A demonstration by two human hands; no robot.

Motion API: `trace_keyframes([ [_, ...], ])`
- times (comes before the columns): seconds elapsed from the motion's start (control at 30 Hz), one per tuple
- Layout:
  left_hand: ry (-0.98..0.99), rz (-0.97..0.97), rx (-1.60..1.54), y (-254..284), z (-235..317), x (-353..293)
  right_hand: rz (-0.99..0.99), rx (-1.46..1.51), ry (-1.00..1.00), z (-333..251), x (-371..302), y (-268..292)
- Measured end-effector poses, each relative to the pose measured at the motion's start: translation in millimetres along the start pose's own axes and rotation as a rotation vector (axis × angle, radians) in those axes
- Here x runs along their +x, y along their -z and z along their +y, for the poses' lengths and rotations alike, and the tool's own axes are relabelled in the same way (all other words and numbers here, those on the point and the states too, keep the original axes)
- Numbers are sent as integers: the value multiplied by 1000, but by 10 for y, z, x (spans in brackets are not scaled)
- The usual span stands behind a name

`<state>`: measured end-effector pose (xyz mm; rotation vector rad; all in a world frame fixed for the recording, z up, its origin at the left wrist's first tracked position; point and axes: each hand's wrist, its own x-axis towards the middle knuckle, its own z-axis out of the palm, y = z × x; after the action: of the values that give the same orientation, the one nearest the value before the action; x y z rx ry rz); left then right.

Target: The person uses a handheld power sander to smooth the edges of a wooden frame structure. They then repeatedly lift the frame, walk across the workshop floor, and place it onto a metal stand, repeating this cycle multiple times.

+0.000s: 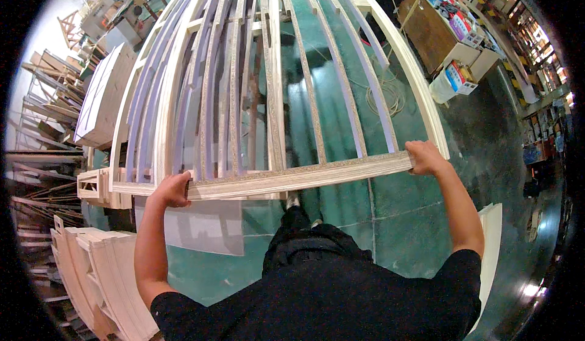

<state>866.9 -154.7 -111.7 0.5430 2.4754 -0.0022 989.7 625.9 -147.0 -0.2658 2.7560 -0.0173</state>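
A pale layered-wood end board (304,180) lies crosswise in front of me, with my two hands at its ends. My left hand (173,190) is closed around its left end, thumb toward the top edge. At the right end, next to the corner of a long side rail (417,79), my right hand (426,157) grips the same board; some of its fingers are hidden behind the wood. Long narrow strips, among them a speckled particleboard strip (314,109) and a purplish-edged slat (372,91), run away from the board.
More frame pieces (122,127) stand close on the left, with a stack of pale panels (106,97) beyond. Curved wooden parts (109,280) sit at the lower left. At the right are a workbench (432,42), a white bucket (446,85) and a coiled hose (387,100) on the green floor.
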Motion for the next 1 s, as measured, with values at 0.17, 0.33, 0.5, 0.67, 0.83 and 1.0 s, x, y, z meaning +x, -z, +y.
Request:
trace_keyframes([
  [0.17,33,-50,19,223,623,408,-33,0,-17,615,31,-79],
  [0.33,8,-60,-21,250,1059,904,-2,20,-21,1313,172,-26],
  [0.5,45,-66,47,437,1269,1391,-120,-21,-85,1662,632,214],
  [0.67,65,-50,17,856,1527,1961,-70,-49,-36,2346,1108,196],
  [0.83,150,-54,-23,1294,1536,2612,-95,13,-12,2616,1723,670],
  [1.0,130,13,12,1702,1366,3387,-107,6,-17,3019,2446,916],
])
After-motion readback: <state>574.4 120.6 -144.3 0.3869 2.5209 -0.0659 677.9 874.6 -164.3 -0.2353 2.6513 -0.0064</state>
